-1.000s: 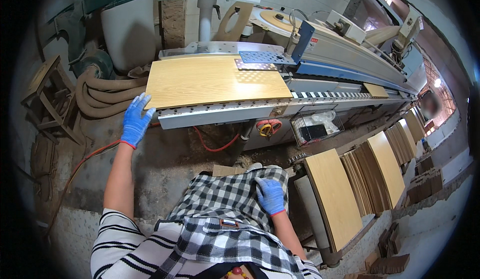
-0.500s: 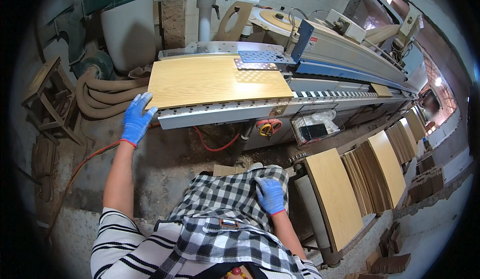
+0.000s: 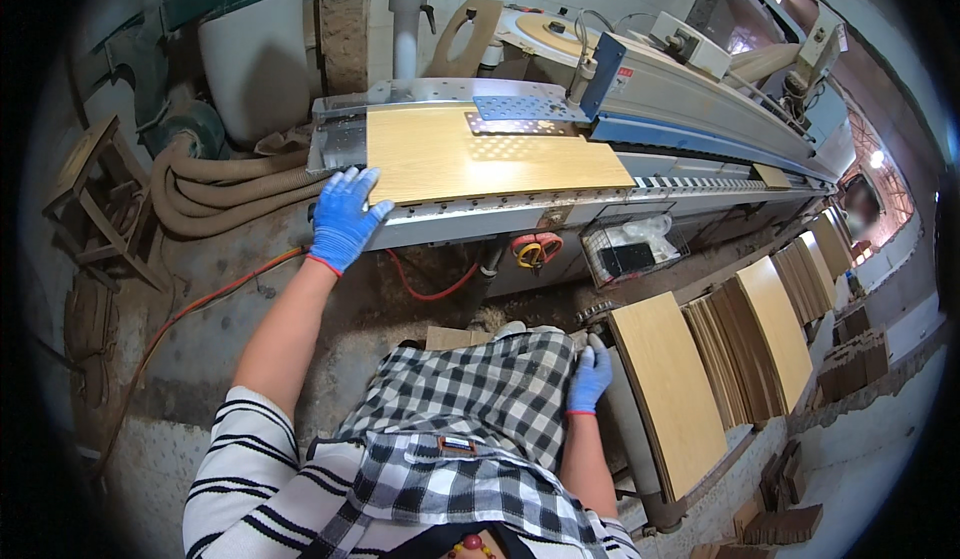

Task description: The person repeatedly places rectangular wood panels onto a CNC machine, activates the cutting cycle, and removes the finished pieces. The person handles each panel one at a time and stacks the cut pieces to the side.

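Observation:
My left hand [image 3: 347,217], in a blue knit glove, has its fingers spread against the near left corner of a pale wood-grain panel [image 3: 420,164]. The panel lies flat along the bed of a machine [image 3: 450,222], partly under a perforated blue plate [image 3: 525,109]. My right hand [image 3: 590,379], gloved the same way, is low at my right, beside a checked apron [image 3: 460,379] and the end of a stack of similar panels [image 3: 663,389]. Its fingers are loosely extended, with nothing visible in them.
At the left are a wooden stool [image 3: 90,189] and thick dust hoses [image 3: 200,199]. A wire basket [image 3: 635,254] hangs under the bed. More panel stacks [image 3: 775,334] run off to the right on rollers, and a red hose [image 3: 440,292] lies below the machine.
The panel on the bed and my left hand have moved right and slightly away from me. My right hand has shifted right, off the apron toward the end of the panel stack.

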The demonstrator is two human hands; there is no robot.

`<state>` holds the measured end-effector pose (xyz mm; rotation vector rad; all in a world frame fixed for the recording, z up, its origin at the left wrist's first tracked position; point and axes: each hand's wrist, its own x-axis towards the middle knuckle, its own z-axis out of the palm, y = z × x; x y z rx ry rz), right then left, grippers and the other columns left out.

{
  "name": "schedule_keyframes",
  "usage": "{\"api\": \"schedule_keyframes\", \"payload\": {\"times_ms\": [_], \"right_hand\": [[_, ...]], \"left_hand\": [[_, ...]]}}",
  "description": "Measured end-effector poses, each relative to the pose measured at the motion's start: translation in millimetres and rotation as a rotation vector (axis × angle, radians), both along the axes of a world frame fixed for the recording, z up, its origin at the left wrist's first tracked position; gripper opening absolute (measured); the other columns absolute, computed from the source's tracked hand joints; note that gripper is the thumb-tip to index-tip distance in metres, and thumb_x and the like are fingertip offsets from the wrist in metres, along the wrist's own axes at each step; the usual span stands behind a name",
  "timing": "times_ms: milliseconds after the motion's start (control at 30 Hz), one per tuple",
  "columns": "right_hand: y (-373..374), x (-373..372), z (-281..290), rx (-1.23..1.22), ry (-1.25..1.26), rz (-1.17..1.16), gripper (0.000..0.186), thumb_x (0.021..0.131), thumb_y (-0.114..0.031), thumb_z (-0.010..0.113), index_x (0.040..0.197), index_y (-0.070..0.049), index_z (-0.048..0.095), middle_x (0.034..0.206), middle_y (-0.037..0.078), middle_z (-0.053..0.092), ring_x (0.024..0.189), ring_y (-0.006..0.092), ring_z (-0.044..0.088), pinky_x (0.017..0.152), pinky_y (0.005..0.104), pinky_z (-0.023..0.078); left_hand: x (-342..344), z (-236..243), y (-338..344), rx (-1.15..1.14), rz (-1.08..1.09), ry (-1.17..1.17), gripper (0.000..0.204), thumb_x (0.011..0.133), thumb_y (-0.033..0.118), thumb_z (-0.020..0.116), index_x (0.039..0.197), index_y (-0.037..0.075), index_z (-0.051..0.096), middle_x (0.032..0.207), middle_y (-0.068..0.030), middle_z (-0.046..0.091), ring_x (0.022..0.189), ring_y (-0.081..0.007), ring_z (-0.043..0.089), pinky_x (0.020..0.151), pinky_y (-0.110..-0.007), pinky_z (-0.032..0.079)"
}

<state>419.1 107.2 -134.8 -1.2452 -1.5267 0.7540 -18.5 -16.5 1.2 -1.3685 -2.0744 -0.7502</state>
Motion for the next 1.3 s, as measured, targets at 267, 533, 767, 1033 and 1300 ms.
{"api": "schedule_keyframes", "payload": {"times_ms": [267,533,767,1033,1300], "right_hand": [[91,34,5,0.296,-0.896,0.014,0.039,0.08,-0.011,0.061,0.119,-0.008,0.057,0.127,0.015,0.055,0.111,0.0331,0.053,0.095,0.0427,0.043],[131,50,-19,0.307,-1.247,0.199,0.048,0.079,-0.01,0.056,0.126,-0.014,0.054,0.133,0.006,0.051,0.117,0.0298,0.048,0.095,0.043,0.04],[49,57,-14,0.393,-1.092,0.195,0.051,0.076,-0.013,0.063,0.126,-0.012,0.053,0.131,0.008,0.051,0.117,0.0306,0.047,0.097,0.0448,0.038],[-35,127,-42,-0.59,0.342,-0.173,0.047,0.09,-0.045,0.061,0.107,-0.001,0.063,0.087,0.011,0.069,0.073,0.0206,0.064,0.069,0.0334,0.052],[-44,228,-82,-0.587,1.29,-0.573,0.066,0.08,-0.047,0.073,0.12,0.002,0.052,0.129,0.021,0.049,0.115,0.0296,0.051,0.093,0.0419,0.051]], "left_hand": [[6,-6,11,0.059,0.005,0.208,0.036,0.089,0.035,0.056,0.116,0.012,0.064,0.084,-0.0085,0.066,0.077,-0.0252,0.062,0.088,-0.041,0.048],[8,-6,13,0.082,0.02,0.229,0.031,0.086,0.031,0.059,0.11,0.012,0.066,0.085,-0.0073,0.067,0.077,-0.0248,0.062,0.087,-0.04,0.048],[11,-3,13,0.031,0.044,0.187,0.031,0.087,0.034,0.059,0.11,0.013,0.065,0.092,-0.0064,0.068,0.084,-0.023,0.062,0.092,-0.039,0.045],[10,-6,11,0.098,0.02,0.204,0.028,0.085,0.028,0.062,0.108,0.013,0.066,0.09,-0.008,0.068,0.082,-0.027,0.062,0.087,-0.041,0.047],[10,-5,11,0.021,0.048,0.151,0.03,0.087,0.033,0.059,0.108,0.012,0.065,0.094,-0.006,0.068,0.087,-0.0244,0.062,0.091,-0.039,0.044]]}}
